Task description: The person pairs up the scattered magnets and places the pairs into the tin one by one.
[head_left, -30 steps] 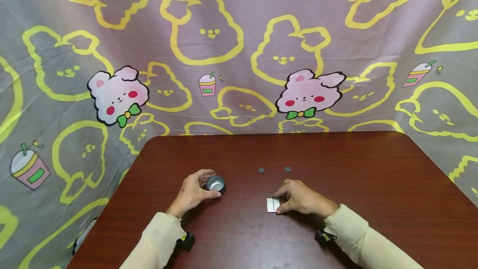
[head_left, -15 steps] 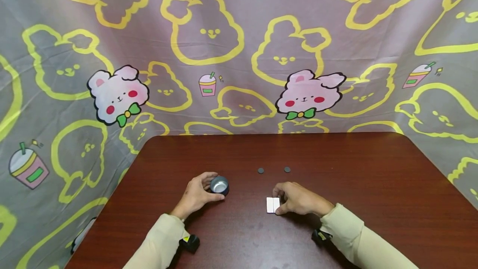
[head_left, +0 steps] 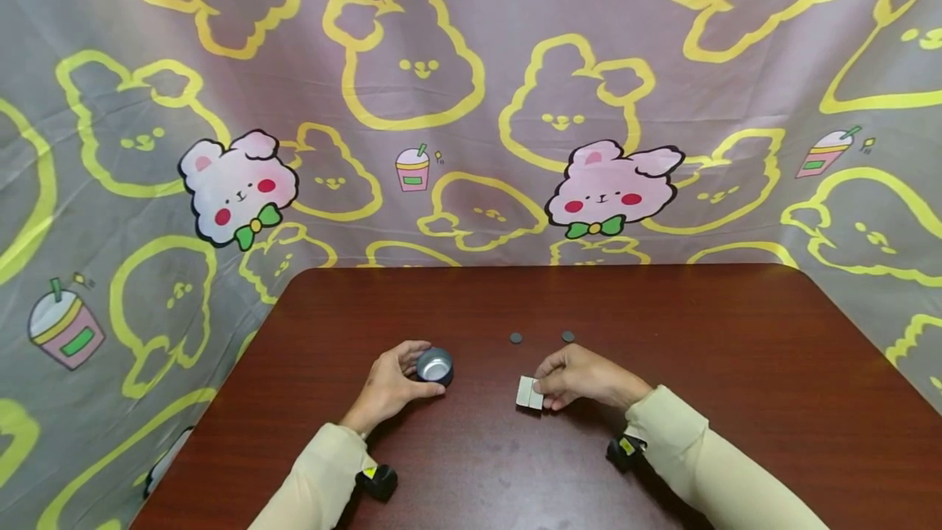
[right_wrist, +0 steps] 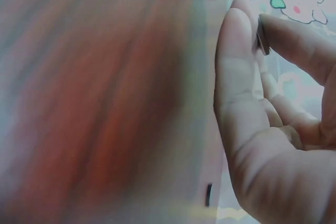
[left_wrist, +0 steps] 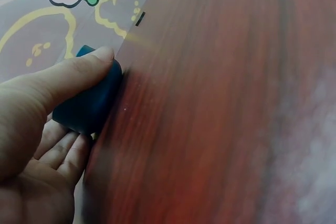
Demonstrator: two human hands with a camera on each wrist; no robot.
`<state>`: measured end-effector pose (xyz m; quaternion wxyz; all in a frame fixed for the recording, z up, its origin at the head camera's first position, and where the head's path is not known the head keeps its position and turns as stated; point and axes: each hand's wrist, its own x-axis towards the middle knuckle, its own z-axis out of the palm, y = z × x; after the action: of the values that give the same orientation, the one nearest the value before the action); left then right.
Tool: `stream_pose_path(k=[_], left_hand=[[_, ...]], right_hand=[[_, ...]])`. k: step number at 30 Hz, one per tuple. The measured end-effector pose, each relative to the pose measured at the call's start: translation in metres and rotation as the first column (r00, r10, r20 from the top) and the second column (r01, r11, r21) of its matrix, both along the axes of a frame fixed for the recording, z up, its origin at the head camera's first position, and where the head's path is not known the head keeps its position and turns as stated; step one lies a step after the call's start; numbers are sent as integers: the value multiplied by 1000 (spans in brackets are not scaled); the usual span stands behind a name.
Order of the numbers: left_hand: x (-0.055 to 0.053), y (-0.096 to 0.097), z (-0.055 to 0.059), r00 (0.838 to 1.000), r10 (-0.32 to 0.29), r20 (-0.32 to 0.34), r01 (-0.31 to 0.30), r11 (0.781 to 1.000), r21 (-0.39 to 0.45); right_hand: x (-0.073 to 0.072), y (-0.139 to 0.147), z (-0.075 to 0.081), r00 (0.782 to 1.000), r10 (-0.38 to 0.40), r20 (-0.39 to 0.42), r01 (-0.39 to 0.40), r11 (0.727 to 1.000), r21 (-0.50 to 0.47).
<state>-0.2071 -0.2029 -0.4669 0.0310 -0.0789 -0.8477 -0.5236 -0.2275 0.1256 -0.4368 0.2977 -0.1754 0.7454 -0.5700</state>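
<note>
My left hand (head_left: 388, 383) grips a small round cup (head_left: 437, 368), dark blue outside and silvery inside, between thumb and fingers. In the left wrist view its blue wall (left_wrist: 89, 103) shows behind the thumb, close over the table. My right hand (head_left: 589, 377) pinches a small pale square piece (head_left: 529, 393) with a dividing line down its middle. It is tilted, its lower edge dark. From the right wrist, thin metallic edges (right_wrist: 263, 36) show between thumb and finger; the fingers hide the rest.
Two small dark discs, a left one (head_left: 516, 339) and a right one (head_left: 568, 337), lie on the brown wooden table (head_left: 471, 464) beyond my hands. A patterned cloth (head_left: 471, 105) hangs behind the table and along its sides.
The left hand has shifted slightly right with the cup. The right hand has tilted the pale square up from lying flat and brought it a little left and farther from me.
</note>
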Motion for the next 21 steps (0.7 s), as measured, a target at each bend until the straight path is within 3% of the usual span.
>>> stream_pose_path(k=[8,21], left_hand=[[1,1,0,1000,2,-4,-2,1000,3],[-1,0,-3,1000,-15,-27,16,999,32]], right_hand=[[-4,-21,7,996,-35,77,41,997,-70],[-13,-54,3,984,-115,136,130,986,-108]])
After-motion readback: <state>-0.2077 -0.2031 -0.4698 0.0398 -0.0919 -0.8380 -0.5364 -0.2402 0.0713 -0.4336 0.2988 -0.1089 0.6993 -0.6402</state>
